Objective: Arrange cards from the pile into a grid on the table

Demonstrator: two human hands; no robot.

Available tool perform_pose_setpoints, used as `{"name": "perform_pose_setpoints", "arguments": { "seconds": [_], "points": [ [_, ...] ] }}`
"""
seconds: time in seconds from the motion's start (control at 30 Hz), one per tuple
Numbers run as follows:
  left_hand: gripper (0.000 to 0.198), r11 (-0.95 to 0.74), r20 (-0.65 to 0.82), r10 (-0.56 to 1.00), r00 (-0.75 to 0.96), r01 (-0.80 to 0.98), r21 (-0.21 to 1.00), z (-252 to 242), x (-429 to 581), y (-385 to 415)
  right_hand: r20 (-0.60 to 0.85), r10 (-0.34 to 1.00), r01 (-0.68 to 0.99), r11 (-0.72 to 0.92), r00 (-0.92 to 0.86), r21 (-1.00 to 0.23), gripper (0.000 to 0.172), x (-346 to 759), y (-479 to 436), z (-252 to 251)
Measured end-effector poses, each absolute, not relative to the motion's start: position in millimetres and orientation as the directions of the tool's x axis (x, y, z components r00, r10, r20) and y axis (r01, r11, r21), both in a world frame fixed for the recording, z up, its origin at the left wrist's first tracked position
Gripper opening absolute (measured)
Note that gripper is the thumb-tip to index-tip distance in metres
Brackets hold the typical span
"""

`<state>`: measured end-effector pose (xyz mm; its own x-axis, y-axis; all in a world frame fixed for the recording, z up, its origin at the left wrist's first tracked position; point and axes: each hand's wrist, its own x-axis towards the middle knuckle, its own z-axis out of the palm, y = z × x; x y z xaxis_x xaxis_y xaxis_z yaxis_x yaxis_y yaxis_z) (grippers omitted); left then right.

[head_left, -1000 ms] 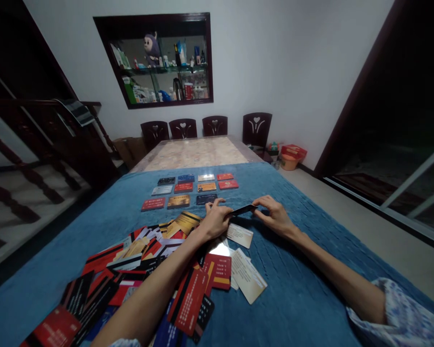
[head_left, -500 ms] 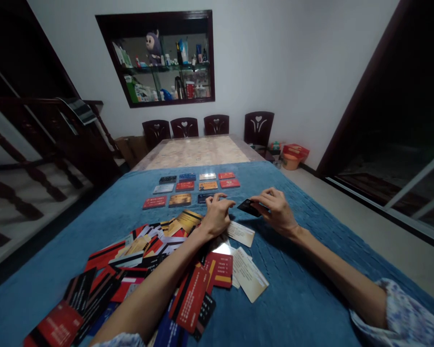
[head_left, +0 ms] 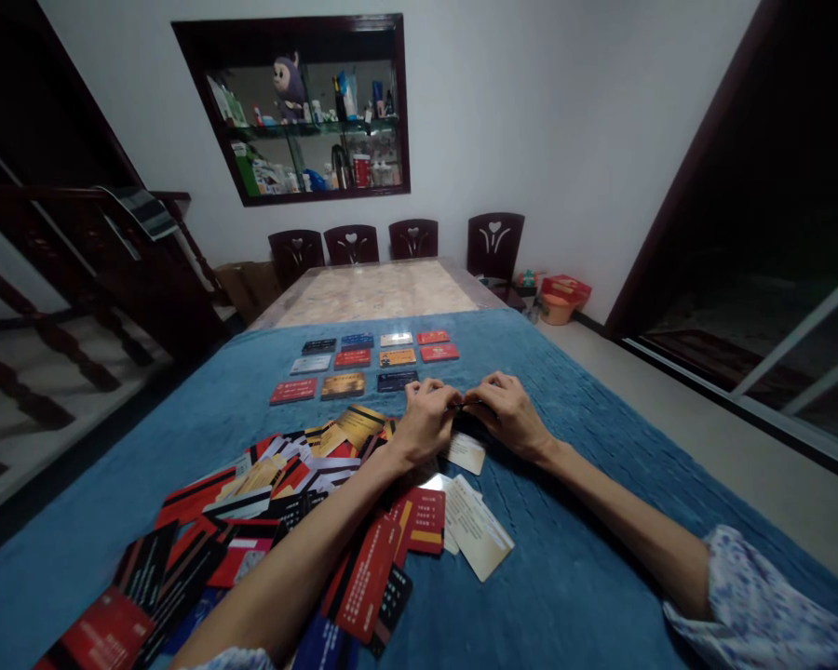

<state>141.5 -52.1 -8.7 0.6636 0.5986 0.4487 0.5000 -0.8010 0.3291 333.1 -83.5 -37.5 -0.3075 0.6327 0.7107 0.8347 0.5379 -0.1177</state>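
My left hand (head_left: 425,423) and my right hand (head_left: 513,417) meet above the blue cloth, fingers closed on a black card (head_left: 462,405) between them. It is seen nearly edge-on, and the fingers cover most of it. Beneath the hands lies a cream card (head_left: 466,454), with another cream card (head_left: 480,530) closer to me. My left forearm passes over a loose pile of mixed cards, among them a red card (head_left: 367,577) and a gold card (head_left: 359,425). Beyond the left hand sits a dark blue card (head_left: 397,381), at the near right of the laid-out rows.
Cards in rows lie farther back, including a gold-brown card (head_left: 344,384) and an orange card (head_left: 398,357). The blue cloth (head_left: 587,521) covers the near part of the table; its bare marbled top (head_left: 377,287) shows beyond. Several dark chairs (head_left: 495,240) stand around the far end.
My right hand has moved left with the black card, up to my left hand. My left fingers have closed on the card, which has turned from face-visible to nearly edge-on.
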Motion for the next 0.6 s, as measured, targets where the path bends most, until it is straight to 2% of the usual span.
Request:
{"name": "perform_pose_setpoints", "arguments": {
  "seconds": [0.17,0.4,0.6],
  "points": [
    [0.030,-0.790,0.403,0.611,0.681,0.554,0.262,-9,139,-50,0.647,0.688,0.865,0.494,-0.329,-0.086,0.019,336,-87,-38],
    [0.035,-0.757,0.363,0.637,0.680,0.640,0.130,-7,135,-50,0.533,0.768,0.900,0.435,-0.355,-0.027,0.035,347,-93,-39],
    [0.036,-0.732,0.347,0.660,0.667,0.674,0.097,-9,136,-52,0.517,0.797,0.927,0.374,-0.314,-0.014,0.044,346,-94,-43]
  ]
}}
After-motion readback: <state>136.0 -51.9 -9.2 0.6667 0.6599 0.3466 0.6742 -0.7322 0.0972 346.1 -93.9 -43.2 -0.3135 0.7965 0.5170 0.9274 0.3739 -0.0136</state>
